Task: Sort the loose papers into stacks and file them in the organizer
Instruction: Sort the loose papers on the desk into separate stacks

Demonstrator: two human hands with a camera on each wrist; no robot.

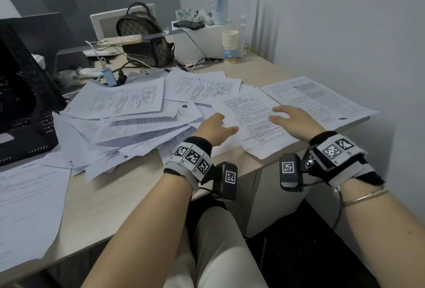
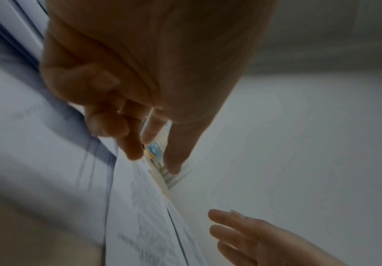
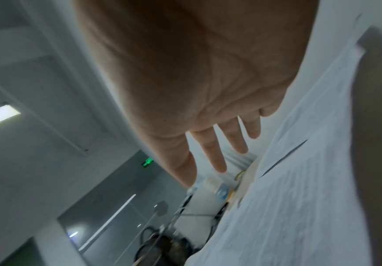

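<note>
At the far left of the bench (image 1: pixel 128 198), a black mesh organizer (image 1: pixel 25 94) is seen, with a flat stack of printed sheets (image 1: pixel 27 207) laid in front of it near the bench's front edge. To the right of the organizer, a loose heap of papers (image 1: pixel 119 115) is spread in overlapping layers across the middle of the bench. Behind the heap, a patterned backpack (image 1: pixel 145 37) is stood upright, and further right a stack of paper cups (image 1: pixel 230 45) is placed beside a white box (image 1: pixel 200 41).

At the right edge of the heap, the left hand (image 1: pixel 213 129) is held low, palm down. In the left wrist view its fingers (image 2: pixel 108 122) are seen loosely curled with nothing held, so the grip is relaxed; whether the paper is touched cannot be told.

Just to the right, a single printed sheet (image 1: pixel 255 124) is laid between both hands, its near corner overhanging the bench edge. The right hand (image 1: pixel 292 119) is held over that sheet with fingers (image 3: pixel 217 153) straight and spread, nothing being pinched. At the far right, a wide double-page sheet (image 1: pixel 322 101) is laid flat near the wall.
</note>
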